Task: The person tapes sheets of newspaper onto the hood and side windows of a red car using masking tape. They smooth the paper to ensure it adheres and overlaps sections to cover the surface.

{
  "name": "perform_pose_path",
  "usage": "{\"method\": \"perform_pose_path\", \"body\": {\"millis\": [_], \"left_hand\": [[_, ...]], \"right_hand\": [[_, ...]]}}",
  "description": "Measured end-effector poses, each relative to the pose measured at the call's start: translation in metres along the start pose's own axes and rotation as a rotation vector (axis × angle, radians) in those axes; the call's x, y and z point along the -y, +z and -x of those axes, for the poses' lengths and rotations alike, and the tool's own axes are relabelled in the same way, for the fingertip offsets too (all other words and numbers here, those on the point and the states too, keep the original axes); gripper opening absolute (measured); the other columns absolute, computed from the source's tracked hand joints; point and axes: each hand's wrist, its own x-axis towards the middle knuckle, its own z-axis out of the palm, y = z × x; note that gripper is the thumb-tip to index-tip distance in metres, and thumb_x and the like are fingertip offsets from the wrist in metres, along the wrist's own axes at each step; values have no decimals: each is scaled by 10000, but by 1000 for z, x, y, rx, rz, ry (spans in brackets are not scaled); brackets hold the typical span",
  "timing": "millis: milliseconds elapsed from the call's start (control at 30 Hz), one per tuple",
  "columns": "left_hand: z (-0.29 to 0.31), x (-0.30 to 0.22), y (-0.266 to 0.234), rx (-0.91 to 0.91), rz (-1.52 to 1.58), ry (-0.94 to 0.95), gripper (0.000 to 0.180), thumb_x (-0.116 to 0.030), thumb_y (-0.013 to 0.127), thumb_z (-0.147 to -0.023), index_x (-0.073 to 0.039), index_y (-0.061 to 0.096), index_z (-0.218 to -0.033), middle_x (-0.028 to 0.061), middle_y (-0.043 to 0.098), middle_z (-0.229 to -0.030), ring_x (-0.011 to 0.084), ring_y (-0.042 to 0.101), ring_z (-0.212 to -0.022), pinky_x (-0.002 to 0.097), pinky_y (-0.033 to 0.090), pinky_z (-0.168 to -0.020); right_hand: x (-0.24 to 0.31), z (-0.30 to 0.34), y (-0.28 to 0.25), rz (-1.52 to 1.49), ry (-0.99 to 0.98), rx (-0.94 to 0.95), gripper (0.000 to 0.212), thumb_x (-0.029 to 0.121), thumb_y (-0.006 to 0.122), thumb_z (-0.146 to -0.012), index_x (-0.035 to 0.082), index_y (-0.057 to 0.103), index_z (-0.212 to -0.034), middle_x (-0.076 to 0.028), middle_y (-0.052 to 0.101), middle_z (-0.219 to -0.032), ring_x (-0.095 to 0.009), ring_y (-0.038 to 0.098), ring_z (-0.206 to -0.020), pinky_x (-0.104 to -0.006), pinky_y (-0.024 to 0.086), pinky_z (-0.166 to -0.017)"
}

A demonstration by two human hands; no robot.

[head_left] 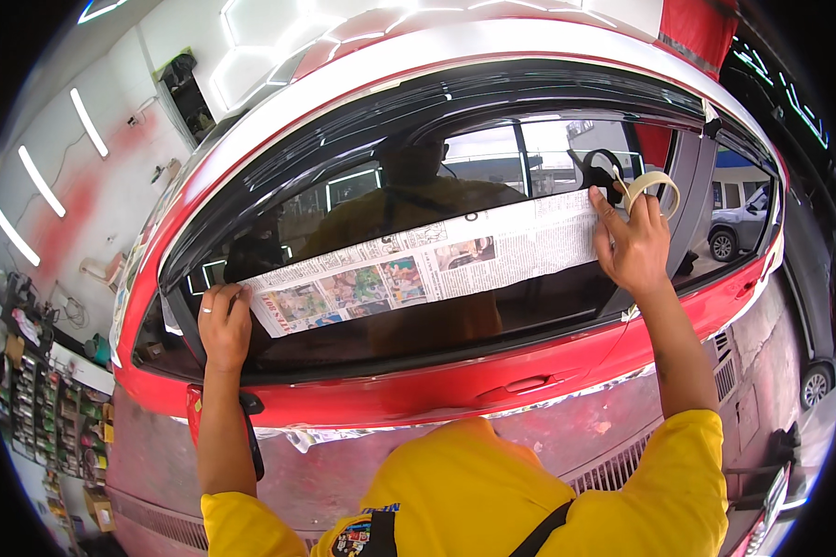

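Observation:
A long folded strip of newspaper (390,274) stretches across the dark side window (409,343) of a red car (464,390). At the strip's left end, the fingers of my left hand (225,320) are closed on its corner. My right hand (636,246) grips the strip's right end between thumb and fingers. A roll of cream masking tape (675,197) hangs about the fingers of that same hand, near the black pillar between the windows. The fingertips behind the paper are partly hidden.
The door handle (527,383) and side mirror (252,405) jut out below the window. Crowded shelves (51,418) stand at the left. A floor grate (613,464) runs behind my right arm. Another dark car (808,306) is parked at the right.

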Motion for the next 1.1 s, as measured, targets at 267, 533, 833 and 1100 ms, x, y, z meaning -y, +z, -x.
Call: {"method": "perform_pose_path", "body": {"millis": [267, 533, 833, 1100], "left_hand": [[-37, -107, 7, -153, -17, -324, 548, -297, 857, -889, -51, 743, -1366, 235, 601, -1539, 483, 535, -1427, 638, 372, -1218], [-129, -208, 86, -252, 74, -160, 949, -617, 898, -906, -96, 543, -1616, 217, 541, -1708, 487, 381, -1663, 710, 81, -1327], [-109, -189, 94, -215, -29, -93, 783, -669, 834, -929, -185, 713, -1532, 66, 636, -1662, 416, 445, -1647, 676, 65, -1321], [-104, -186, 95, -146, 67, -115, 809, -588, 888, -905, -149, 697, -1557, 91, 576, -1732, 474, 399, -1668, 689, 133, -1340]], "right_hand": [[63, 18, 13, 10, 337, 39, 964, 686, 881, -864, 118, 664, -1612, -292, 646, -1420, -433, 626, -1101, -521, 561, -875], [59, 15, 13, -10, 358, 97, 1042, 688, 880, -867, 160, 553, -1703, -338, 595, -1503, -499, 625, -1216, -555, 573, -918], [59, 16, 10, 51, 413, 187, 1043, 752, 780, -928, 189, 481, -1753, -389, 566, -1481, -521, 604, -1225, -572, 555, -953], [63, 16, 11, 85, 454, 236, 1067, 784, 761, -919, 236, 442, -1778, -401, 538, -1533, -516, 605, -1222, -559, 548, -980]]}}
